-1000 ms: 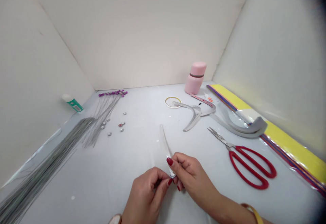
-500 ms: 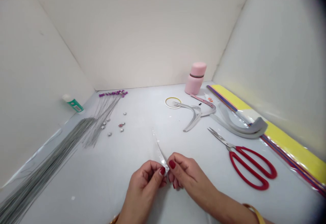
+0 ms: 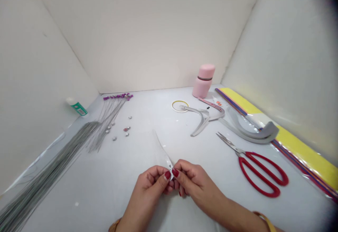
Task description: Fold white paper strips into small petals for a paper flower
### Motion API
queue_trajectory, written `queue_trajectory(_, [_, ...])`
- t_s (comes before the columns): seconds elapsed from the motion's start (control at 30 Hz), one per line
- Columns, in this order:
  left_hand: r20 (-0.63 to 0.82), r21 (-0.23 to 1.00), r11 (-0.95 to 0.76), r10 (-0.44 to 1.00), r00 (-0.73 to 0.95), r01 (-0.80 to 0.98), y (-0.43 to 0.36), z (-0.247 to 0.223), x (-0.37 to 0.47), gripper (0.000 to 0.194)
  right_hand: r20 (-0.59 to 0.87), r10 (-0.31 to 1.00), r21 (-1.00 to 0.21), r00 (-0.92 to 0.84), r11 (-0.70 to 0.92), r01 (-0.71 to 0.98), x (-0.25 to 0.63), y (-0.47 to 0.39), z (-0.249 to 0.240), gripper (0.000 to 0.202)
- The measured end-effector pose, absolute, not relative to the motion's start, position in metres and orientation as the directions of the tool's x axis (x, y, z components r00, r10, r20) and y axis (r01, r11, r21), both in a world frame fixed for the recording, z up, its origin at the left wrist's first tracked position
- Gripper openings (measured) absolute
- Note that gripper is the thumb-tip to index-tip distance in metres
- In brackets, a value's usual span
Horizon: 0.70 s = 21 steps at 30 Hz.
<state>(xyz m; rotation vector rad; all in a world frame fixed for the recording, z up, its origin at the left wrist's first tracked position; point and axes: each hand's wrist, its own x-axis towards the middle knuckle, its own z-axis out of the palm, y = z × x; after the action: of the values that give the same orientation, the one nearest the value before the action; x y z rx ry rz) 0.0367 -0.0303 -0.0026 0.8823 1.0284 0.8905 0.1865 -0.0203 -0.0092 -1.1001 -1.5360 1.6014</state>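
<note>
Both hands meet low in the middle of the view, above the white table. My left hand (image 3: 153, 186) pinches the near end of a thin whitish paper strip (image 3: 162, 149) between thumb and finger. From the other side, my right hand (image 3: 192, 181) pinches the same end, its thumb tip close to my left thumb. The strip's free part curves away, forward and to the left. Small marks show on it near the fingers. What lies beneath the fingertips is hidden.
Red-handled scissors (image 3: 260, 170) lie at right, beside grey strips (image 3: 245, 135) and yellow sheets (image 3: 298, 144). Behind stand a pink bottle (image 3: 203, 81) and a tape ring (image 3: 180, 111). At left are grey wires (image 3: 52, 170), purple-tipped stems (image 3: 113, 114), silver bits (image 3: 127, 134) and a green tube (image 3: 78, 108).
The strip's far end has swung left. My right thumb has come closer to my left thumb over the strip's near end.
</note>
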Motion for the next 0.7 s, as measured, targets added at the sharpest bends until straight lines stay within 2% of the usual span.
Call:
queue_trajectory(0.1, [-0.385, 0.846, 0.459, 0.878, 0.284, -0.272, -0.030, -0.002, 0.038, 0.021, -0.137, 0.892, -0.990, -0.431, -0.114, 0.079, 0.186, -0.019, -0.008, 0.026])
queue_trajectory(0.17, [-0.385, 0.845, 0.458, 0.880, 0.279, -0.275, -0.030, -0.003, 0.037, 0.020, -0.144, 0.892, -0.990, -0.428, -0.128, 0.066, 0.186, -0.019, -0.008, 0.026])
queue_trajectory(0.33, [-0.328, 0.913, 0.371, 0.915, 0.234, -0.172, -0.030, -0.003, 0.036, 0.015, -0.146, 0.893, -0.989, -0.425, -0.138, 0.051, 0.186, -0.020, -0.009, 0.026])
queue_trajectory(0.53, [-0.253, 0.965, 0.262, 0.942, 0.222, -0.010, -0.034, 0.000, 0.034, 0.018, -0.120, 0.889, -0.993, -0.442, -0.113, 0.043, 0.188, -0.019, -0.008, 0.019])
queue_trajectory(0.57, [-0.199, 0.980, 0.193, 0.963, 0.180, 0.049, -0.034, 0.000, 0.033, 0.016, -0.132, 0.884, -0.991, -0.448, -0.119, 0.056, 0.188, -0.019, -0.007, 0.019])
queue_trajectory(0.63, [0.021, 0.974, -0.036, 0.998, 0.066, 0.222, -0.035, 0.002, 0.028, 0.007, -0.138, 0.874, -0.990, -0.467, -0.108, 0.091, 0.190, -0.018, -0.005, 0.019])
queue_trajectory(0.67, [0.168, 0.928, -0.172, 0.985, 0.039, 0.329, -0.035, 0.003, 0.025, 0.010, -0.120, 0.870, -0.990, -0.479, -0.071, 0.118, 0.191, -0.018, -0.003, 0.018])
queue_trajectory(0.7, [0.279, 0.860, -0.289, 0.956, 0.087, 0.420, -0.034, 0.004, 0.022, 0.020, -0.085, 0.868, -0.989, -0.488, -0.012, 0.151, 0.192, -0.017, -0.002, 0.018])
